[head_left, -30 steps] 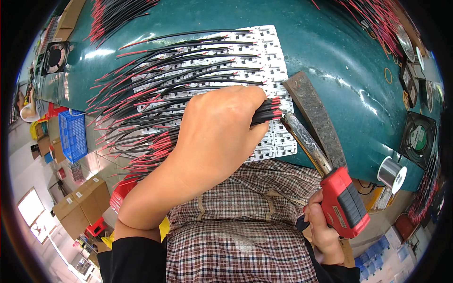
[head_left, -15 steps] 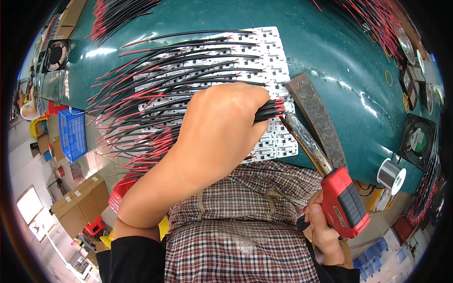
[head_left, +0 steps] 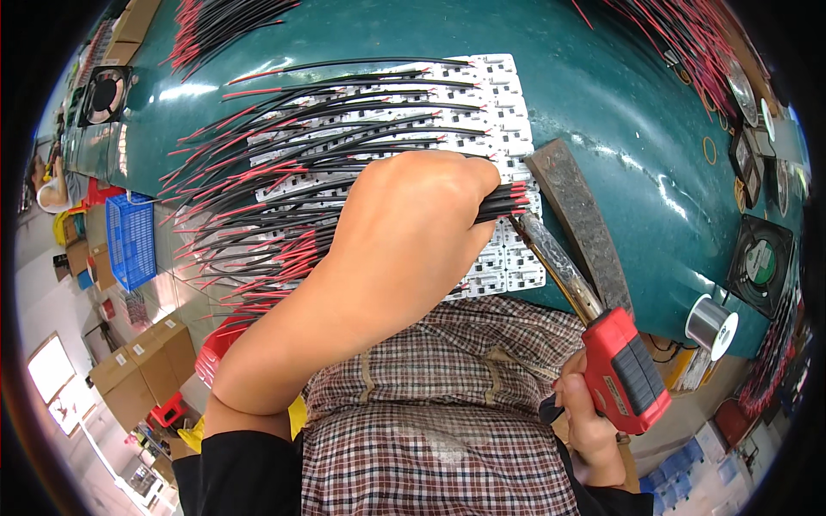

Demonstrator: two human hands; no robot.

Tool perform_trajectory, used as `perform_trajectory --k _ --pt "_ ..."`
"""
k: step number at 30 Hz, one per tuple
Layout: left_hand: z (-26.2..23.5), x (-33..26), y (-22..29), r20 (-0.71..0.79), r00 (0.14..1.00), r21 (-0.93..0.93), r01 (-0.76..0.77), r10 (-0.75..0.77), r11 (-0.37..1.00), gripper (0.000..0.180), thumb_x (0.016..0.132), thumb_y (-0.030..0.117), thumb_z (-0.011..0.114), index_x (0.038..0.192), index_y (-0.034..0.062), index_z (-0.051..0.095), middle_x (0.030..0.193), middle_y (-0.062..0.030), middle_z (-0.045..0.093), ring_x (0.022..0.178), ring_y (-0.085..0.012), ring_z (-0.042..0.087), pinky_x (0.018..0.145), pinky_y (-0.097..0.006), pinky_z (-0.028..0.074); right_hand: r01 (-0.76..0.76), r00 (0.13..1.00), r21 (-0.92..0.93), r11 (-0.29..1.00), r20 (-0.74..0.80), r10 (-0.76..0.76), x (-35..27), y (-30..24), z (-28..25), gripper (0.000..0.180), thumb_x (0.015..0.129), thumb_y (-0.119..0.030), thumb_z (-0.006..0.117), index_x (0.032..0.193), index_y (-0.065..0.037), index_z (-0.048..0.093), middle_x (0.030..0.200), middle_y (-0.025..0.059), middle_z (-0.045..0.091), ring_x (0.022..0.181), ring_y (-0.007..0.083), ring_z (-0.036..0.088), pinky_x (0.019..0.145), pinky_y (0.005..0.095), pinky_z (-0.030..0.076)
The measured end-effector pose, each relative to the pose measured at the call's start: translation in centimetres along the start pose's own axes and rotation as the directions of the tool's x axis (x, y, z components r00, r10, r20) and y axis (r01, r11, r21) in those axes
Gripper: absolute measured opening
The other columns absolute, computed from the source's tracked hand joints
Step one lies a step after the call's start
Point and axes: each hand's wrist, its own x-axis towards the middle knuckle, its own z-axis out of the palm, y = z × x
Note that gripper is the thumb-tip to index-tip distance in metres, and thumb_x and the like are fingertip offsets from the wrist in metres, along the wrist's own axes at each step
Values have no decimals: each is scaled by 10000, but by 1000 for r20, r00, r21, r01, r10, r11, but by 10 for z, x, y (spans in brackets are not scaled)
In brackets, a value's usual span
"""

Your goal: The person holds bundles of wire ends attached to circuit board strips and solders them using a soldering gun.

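Observation:
My left hand (head_left: 413, 224) is closed around a bundle of black wires (head_left: 499, 203), their red inner leads sticking out past my fingertips on the right. Under it lies a panel of white circuit boards (head_left: 509, 103), with many black-and-red wires (head_left: 344, 105) running leftward across it. My right hand (head_left: 587, 421) grips a red and black soldering gun (head_left: 626, 370) near my apron. The gun's long metal barrel points up and left, its tip just below the bundle's ends. Whether the tip touches a wire or a board I cannot tell.
A dark, worn flat bar (head_left: 581, 228) lies just right of the boards. Farther right are a solder wire spool (head_left: 711, 325) and a black fan (head_left: 762, 258). More wire bundles (head_left: 228, 30) lie at the back left. A blue basket (head_left: 131, 241) stands left of the green table.
My left hand and the bundle have shifted slightly right, so the red ends reach a little farther past the gun's tip. Both hands keep their hold.

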Motion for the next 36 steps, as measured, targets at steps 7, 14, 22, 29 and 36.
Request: perform_trajectory --k 7,14,22,29,36 --pt "0 1 1 8 1000 38 -14 14 999 145 763 105 776 821 13 680 781 -177 682 781 -372 689 709 -471 547 -74 995 -4 997 -60 73 -7 -6 -1 155 952 -140 650 968 -34 538 775 75 531 642 124 508 557 265 438" --pt "-1 3 -4 15 998 33 -58 58 998 156 759 98 784 824 2 679 774 -173 668 757 -380 670 686 -464 532 -20 1000 -22 1000 -21 19 -6 0 -2 156 954 -137 646 1005 -22 554 802 78 542 666 126 521 569 262 444" --pt "1 4 -9 -1 993 19 -117 118 993 77 721 45 720 770 12 672 743 -165 661 747 -374 680 686 -480 548 -42 999 -83 996 30 44 -8 4 -7 143 923 -110 687 990 -27 592 825 82 601 701 147 579 602 282 473" --pt "4 2 -9 -22 991 56 -134 135 989 32 734 29 670 765 25 680 737 -157 664 710 -359 685 651 -464 558 -3 1000 -57 998 -20 2 -12 8 -6 185 931 -109 683 1068 -5 613 833 77 618 696 135 580 617 280 476" --pt "3 0 -8 18 995 51 -98 97 994 188 710 31 783 865 -3 683 791 -158 657 759 -372 662 671 -434 527 -3 995 -20 1000 -100 1 -16 8 1 303 955 -150 676 1181 22 569 809 76 587 623 98 514 578 253 444"
